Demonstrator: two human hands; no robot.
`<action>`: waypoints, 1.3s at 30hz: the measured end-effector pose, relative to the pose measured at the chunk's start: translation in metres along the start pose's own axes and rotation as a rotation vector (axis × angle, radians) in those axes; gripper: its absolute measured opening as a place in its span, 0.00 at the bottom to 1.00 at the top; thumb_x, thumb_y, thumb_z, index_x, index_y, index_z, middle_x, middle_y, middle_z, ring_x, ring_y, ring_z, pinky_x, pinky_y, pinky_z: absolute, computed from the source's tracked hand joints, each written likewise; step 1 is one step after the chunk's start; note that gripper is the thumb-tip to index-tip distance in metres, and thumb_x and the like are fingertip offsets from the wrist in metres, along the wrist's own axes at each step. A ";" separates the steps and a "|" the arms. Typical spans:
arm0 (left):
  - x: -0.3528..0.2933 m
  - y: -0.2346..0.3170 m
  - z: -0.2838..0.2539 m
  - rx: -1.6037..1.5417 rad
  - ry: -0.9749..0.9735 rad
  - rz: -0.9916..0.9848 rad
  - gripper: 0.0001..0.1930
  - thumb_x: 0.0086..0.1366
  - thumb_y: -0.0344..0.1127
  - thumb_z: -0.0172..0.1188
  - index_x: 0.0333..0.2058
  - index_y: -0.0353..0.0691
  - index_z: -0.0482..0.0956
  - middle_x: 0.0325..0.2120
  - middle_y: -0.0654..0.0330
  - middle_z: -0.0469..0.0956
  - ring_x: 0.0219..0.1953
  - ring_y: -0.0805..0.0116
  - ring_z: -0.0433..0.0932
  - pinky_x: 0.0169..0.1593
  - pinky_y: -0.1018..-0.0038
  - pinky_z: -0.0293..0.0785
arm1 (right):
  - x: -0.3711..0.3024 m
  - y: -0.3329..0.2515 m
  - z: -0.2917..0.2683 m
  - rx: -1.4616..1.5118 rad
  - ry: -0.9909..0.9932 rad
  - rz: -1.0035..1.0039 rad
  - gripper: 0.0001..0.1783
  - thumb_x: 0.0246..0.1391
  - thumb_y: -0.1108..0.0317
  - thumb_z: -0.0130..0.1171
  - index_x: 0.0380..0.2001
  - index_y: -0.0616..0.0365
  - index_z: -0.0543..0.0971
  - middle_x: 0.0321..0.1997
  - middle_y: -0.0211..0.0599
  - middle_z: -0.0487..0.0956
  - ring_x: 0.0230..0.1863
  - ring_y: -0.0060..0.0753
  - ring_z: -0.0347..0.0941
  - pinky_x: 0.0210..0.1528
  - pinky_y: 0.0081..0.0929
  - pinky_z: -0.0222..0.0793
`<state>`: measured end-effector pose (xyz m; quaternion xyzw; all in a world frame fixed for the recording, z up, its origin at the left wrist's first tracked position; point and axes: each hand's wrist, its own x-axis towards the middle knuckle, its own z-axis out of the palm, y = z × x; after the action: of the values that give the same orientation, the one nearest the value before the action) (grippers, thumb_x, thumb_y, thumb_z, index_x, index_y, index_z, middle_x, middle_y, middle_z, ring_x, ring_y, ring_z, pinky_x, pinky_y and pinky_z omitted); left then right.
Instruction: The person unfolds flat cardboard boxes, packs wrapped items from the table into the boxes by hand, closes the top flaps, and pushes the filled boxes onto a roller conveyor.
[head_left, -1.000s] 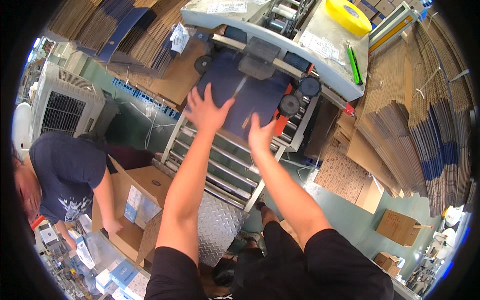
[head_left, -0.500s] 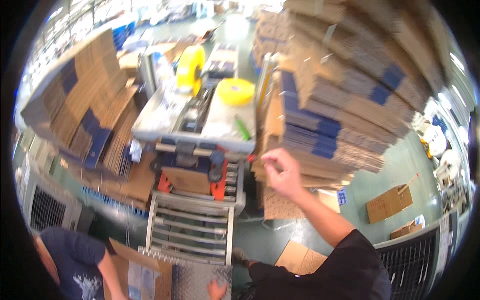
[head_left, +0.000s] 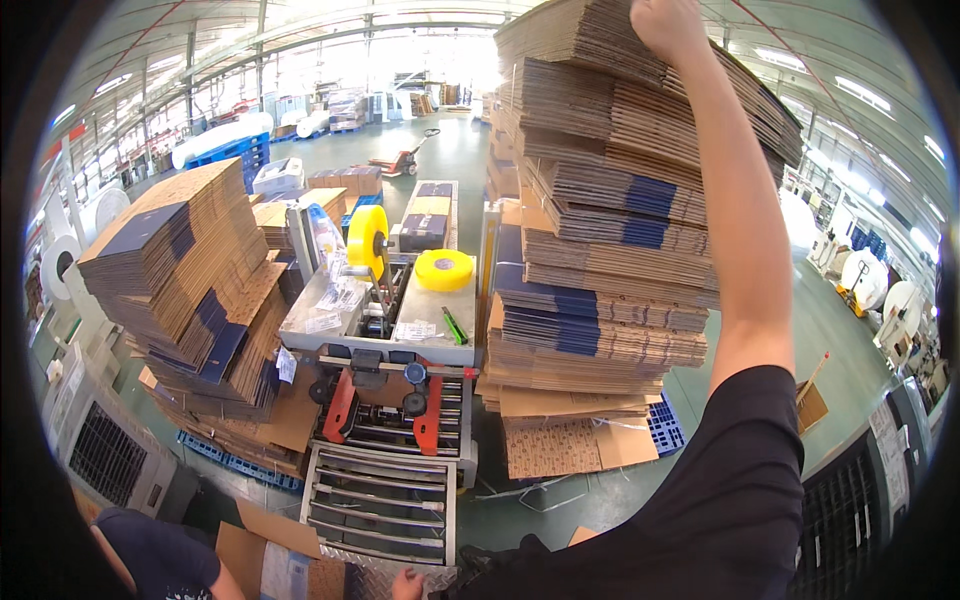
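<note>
My right arm reaches up along a tall stack of flattened cardboard boxes. At its upper end, my right hand is closed against the top sheets; its fingertips are partly cut off by the picture's edge, and what they hold cannot be made out. Low in the view, only a small part of my left hand shows, by a metal tread plate at the near end of a roller conveyor. Its fingers are mostly hidden.
A carton sealing machine with orange guides carries yellow tape rolls and a green cutter. Another stack of flattened boxes stands left. At lower left, a co-worker is beside an open carton. A pallet jack stands beyond.
My right hand has risen from beside the machine to the top of the right stack. The brown carton between the orange guides is gone from there. The view has tilted up.
</note>
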<state>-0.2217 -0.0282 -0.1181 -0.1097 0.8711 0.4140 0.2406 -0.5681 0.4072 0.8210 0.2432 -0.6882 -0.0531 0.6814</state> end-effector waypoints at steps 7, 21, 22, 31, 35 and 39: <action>0.019 0.022 0.005 -0.275 0.369 0.013 0.30 0.58 0.40 0.69 0.57 0.34 0.75 0.41 0.47 0.85 0.41 0.58 0.85 0.44 0.66 0.81 | 0.044 0.000 0.002 0.170 -0.508 0.158 0.27 0.43 0.81 0.48 0.45 0.55 0.87 0.45 0.49 0.86 0.49 0.52 0.81 0.55 0.40 0.76; -0.102 0.133 -0.113 -0.291 0.729 0.409 0.33 0.55 0.32 0.71 0.60 0.33 0.72 0.53 0.46 0.74 0.52 0.51 0.77 0.55 0.62 0.75 | 0.045 -0.174 -0.179 0.504 0.099 -0.032 0.11 0.53 0.74 0.68 0.41 0.61 0.86 0.41 0.39 0.87 0.41 0.34 0.83 0.46 0.35 0.78; -0.111 0.163 -0.149 -0.281 0.824 0.558 0.40 0.53 0.30 0.71 0.65 0.33 0.66 0.59 0.45 0.70 0.58 0.48 0.73 0.60 0.61 0.71 | 0.044 -0.198 -0.197 0.584 0.030 -0.111 0.11 0.53 0.74 0.68 0.41 0.60 0.86 0.41 0.38 0.87 0.42 0.34 0.83 0.47 0.35 0.77; -0.276 0.277 -0.236 -0.130 1.074 0.782 0.24 0.53 0.34 0.73 0.49 0.35 0.81 0.48 0.50 0.82 0.51 0.49 0.80 0.54 0.62 0.76 | 0.038 -0.265 -0.253 1.225 -0.707 -0.349 0.11 0.59 0.68 0.66 0.45 0.54 0.84 0.44 0.30 0.84 0.50 0.29 0.78 0.57 0.30 0.69; -0.329 0.214 -0.157 -0.102 1.352 0.489 0.09 0.56 0.30 0.68 0.37 0.37 0.83 0.32 0.55 0.83 0.35 0.50 0.82 0.40 0.62 0.78 | -0.036 -0.307 -0.120 1.410 -0.740 -0.138 0.19 0.57 0.60 0.70 0.49 0.54 0.83 0.47 0.29 0.84 0.50 0.25 0.76 0.58 0.28 0.70; -0.367 0.169 -0.104 0.068 1.346 0.154 0.07 0.55 0.32 0.68 0.32 0.40 0.81 0.29 0.54 0.82 0.34 0.51 0.82 0.38 0.59 0.77 | -0.246 -0.419 -0.008 1.339 -0.859 0.424 0.35 0.56 0.47 0.68 0.58 0.63 0.78 0.52 0.39 0.83 0.51 0.33 0.79 0.58 0.33 0.73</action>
<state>-0.0060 -0.0050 0.2386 -0.2734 0.8489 0.2437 -0.3810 -0.4624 0.1422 0.4277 0.4214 -0.8064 0.4097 0.0649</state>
